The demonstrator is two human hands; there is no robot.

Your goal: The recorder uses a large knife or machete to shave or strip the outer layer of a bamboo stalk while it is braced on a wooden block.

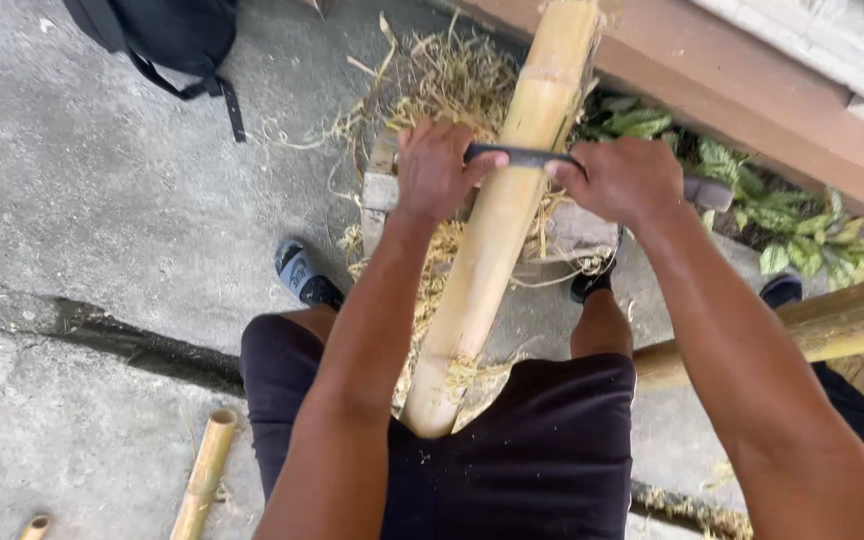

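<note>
A thick pale bamboo pole (497, 215) runs from between my thighs up to the top of the view, leaning on a brown ledge. A dark metal blade (522, 156) lies crosswise over the pole. My left hand (439, 170) grips the blade's left end. My right hand (617, 180) grips its right end, near the dark handle (707, 192) that sticks out past my fingers. Pale bamboo shavings (452, 80) are heaped around the pole and a small wooden block (382, 185) under it.
A black backpack (167, 35) lies on the concrete at top left. Short bamboo pieces (204, 485) rest at bottom left, another bamboo pole (832, 325) lies at the right. Green leaves (802, 225) grow under the brown ledge (752, 90). A crack crosses the concrete floor (92, 325).
</note>
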